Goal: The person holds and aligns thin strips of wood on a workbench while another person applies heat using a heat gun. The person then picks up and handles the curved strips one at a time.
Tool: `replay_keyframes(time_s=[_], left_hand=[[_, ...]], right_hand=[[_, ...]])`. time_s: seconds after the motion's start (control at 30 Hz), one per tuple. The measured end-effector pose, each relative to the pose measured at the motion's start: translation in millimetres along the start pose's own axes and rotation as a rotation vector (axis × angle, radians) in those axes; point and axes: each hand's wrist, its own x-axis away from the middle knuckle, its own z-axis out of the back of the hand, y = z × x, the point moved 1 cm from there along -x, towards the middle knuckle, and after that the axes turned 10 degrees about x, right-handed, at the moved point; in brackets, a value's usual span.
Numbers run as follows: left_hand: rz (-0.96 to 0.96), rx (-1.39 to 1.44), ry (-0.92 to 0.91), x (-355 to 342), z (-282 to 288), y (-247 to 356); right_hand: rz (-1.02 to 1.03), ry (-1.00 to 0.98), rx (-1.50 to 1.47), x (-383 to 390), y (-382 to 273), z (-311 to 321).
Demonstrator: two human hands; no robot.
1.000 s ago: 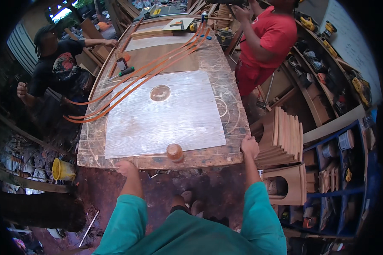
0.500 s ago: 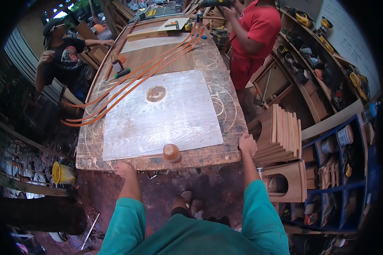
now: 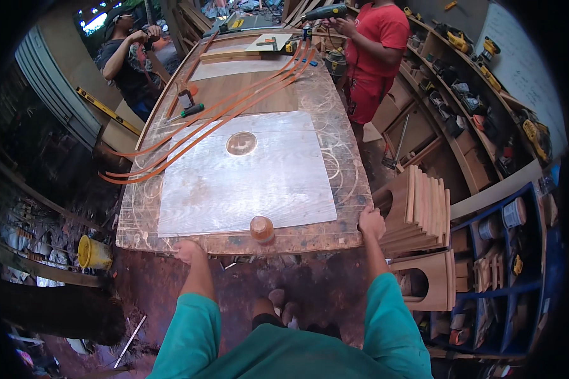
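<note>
My left hand (image 3: pixel 188 251) grips the near edge of the scratched worktable (image 3: pixel 139 218), left of centre. My right hand (image 3: pixel 372 221) is wrapped round the table's edge at its near right corner. Between them stands an amber jar (image 3: pixel 262 228). A pale plywood sheet (image 3: pixel 246 189) with a round cutout (image 3: pixel 241 144) lies on the table. Three long orange strips (image 3: pixel 221 117) curve across it and hang off the left side. A green-handled tool (image 3: pixel 192 110) and a small dark container (image 3: pixel 185 98) lie beyond the sheet.
A co-worker in black (image 3: pixel 126 69) stands at the far left, another in red (image 3: pixel 376 44) at the far right holding a dark power tool (image 3: pixel 322 12). Stacked wood panels (image 3: pixel 417 208), tool shelves (image 3: pixel 461 88) and blue cubbies (image 3: pixel 499 265) line the right; a yellow bucket (image 3: pixel 91 252) sits lower left.
The co-worker in black has moved back and up, bringing both hands together near the face. The red-shirted co-worker's power tool shows more fully. My hands remain on the table edge.
</note>
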Motion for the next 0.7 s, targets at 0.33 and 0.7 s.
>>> replay_keyframes(time_s=[0.33,0.7], left_hand=[[-0.002,0.014,-0.013,15.5,7.1,9.5],[0.003,0.021,-0.057,22.7,12.3,12.0]], right_hand=[[0.000,0.004,-0.018,-2.8,3.6,1.1],[0.003,-0.006,-0.014,-4.4,4.8,0.5]])
